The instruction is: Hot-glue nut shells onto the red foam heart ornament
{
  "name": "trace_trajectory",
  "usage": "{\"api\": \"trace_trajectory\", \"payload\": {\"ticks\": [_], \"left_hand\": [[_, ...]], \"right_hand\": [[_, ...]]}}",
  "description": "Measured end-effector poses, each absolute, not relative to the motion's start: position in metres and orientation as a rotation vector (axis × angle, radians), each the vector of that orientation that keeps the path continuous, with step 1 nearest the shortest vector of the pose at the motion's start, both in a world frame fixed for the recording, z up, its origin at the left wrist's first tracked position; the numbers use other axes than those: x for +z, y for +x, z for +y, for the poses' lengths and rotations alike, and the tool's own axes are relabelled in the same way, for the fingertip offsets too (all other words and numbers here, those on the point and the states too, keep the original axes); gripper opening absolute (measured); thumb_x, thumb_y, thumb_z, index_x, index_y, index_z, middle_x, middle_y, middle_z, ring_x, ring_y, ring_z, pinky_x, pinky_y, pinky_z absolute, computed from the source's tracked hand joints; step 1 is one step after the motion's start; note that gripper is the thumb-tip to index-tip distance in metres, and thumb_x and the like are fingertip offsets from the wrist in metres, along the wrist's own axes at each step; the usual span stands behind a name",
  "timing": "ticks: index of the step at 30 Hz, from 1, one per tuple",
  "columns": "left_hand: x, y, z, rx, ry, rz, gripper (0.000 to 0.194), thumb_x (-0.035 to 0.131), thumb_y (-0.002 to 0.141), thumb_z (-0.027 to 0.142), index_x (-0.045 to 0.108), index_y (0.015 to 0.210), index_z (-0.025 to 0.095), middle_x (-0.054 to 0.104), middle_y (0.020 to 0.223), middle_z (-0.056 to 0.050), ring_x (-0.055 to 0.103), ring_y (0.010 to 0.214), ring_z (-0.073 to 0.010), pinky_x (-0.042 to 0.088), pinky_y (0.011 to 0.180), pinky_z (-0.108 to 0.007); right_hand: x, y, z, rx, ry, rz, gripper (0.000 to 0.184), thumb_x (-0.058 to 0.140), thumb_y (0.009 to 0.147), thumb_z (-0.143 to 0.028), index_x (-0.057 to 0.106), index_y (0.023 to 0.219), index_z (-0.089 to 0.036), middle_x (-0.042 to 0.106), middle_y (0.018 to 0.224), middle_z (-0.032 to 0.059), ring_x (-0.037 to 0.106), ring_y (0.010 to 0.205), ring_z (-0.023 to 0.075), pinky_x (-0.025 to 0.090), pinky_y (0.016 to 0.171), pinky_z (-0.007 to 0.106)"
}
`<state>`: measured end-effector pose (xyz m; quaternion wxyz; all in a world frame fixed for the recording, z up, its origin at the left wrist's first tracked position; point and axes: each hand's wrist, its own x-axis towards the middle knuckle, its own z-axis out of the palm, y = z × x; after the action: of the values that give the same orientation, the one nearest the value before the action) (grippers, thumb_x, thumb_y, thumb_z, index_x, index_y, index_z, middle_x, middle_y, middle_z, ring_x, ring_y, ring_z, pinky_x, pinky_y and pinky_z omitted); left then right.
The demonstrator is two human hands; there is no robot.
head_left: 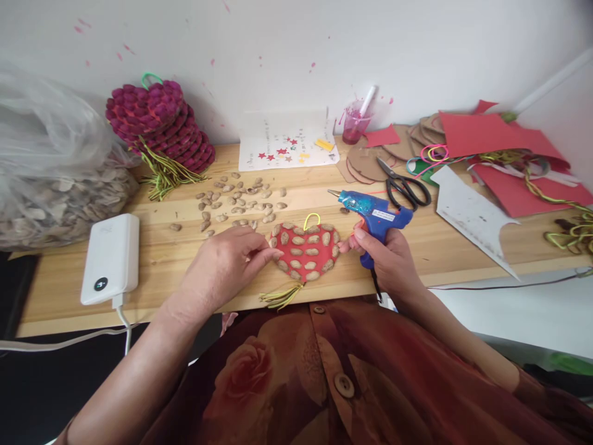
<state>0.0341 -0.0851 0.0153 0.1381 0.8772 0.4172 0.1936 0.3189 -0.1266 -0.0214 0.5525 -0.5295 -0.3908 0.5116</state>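
Note:
In front of me lies a red heart-shaped piece (302, 258) dotted with peanuts, with a yellow loop at its top and a green-yellow tassel at its point. My left hand (234, 259) is closed at the heart's left edge, its thumb tip resting on the rim. Wrapped in my right hand (391, 256) is a blue glue gun (377, 216), its nozzle pointing left above the table. The right hand's extended fingertips also touch the heart's right edge. Loose peanuts (238, 201) are scattered just beyond the left hand.
At left are a plastic bag of peanuts (69, 204), a white power bank (111, 256) and stacked purple hearts (157, 123). Behind lie a marked paper sheet (259, 139) and a pink cup (354, 127). Black scissors (405, 188), red sheets (482, 133) and white card (470, 210) occupy the right.

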Motion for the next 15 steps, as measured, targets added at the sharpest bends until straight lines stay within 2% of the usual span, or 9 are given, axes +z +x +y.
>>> {"api": "trace_trajectory", "payload": {"ticks": [3, 6, 10, 15], "left_hand": [[0.0118, 0.0348, -0.0882, 0.561, 2.544, 1.194, 0.032, 0.053, 0.104, 0.036, 0.071, 0.084, 0.019, 0.067, 0.075, -0.004, 0.062, 0.071, -0.0172, 0.047, 0.067, -0.030], [0.0095, 0.0361, -0.0890, 0.614, 2.526, 1.159, 0.026, 0.051, 0.105, 0.028, 0.073, 0.095, 0.018, 0.071, 0.089, -0.006, 0.067, 0.084, -0.0194, 0.052, 0.077, -0.032], [0.0087, 0.0399, -0.0893, 0.671, 2.509, 1.147, 0.020, 0.054, 0.103, 0.023, 0.073, 0.106, 0.019, 0.073, 0.097, -0.006, 0.069, 0.091, -0.0201, 0.053, 0.082, -0.033], [0.0092, 0.0438, -0.0930, 0.672, 2.506, 1.111, 0.019, 0.059, 0.102, 0.027, 0.075, 0.097, 0.019, 0.073, 0.090, -0.005, 0.068, 0.085, -0.0188, 0.053, 0.078, -0.032]], "right_hand": [[-0.0214, 0.3187, -0.1263, 1.202, -1.246, -0.934, 0.025, 0.080, 0.082, -0.044, 0.064, 0.082, -0.025, 0.060, 0.066, -0.0056, 0.069, 0.066, 0.0182, 0.058, 0.078, 0.036], [-0.0221, 0.3189, -0.1266, 1.205, -1.227, -0.942, 0.022, 0.079, 0.084, -0.042, 0.065, 0.083, -0.025, 0.061, 0.067, -0.0056, 0.069, 0.066, 0.0177, 0.058, 0.079, 0.036], [-0.0242, 0.3198, -0.1272, 1.209, -1.226, -0.919, 0.020, 0.078, 0.085, -0.040, 0.065, 0.085, -0.025, 0.063, 0.070, -0.0056, 0.069, 0.065, 0.0170, 0.057, 0.079, 0.036], [-0.0253, 0.3195, -0.1269, 1.197, -1.226, -0.911, 0.021, 0.077, 0.084, -0.040, 0.064, 0.083, -0.025, 0.063, 0.070, -0.0052, 0.069, 0.064, 0.0172, 0.058, 0.080, 0.038]]}}
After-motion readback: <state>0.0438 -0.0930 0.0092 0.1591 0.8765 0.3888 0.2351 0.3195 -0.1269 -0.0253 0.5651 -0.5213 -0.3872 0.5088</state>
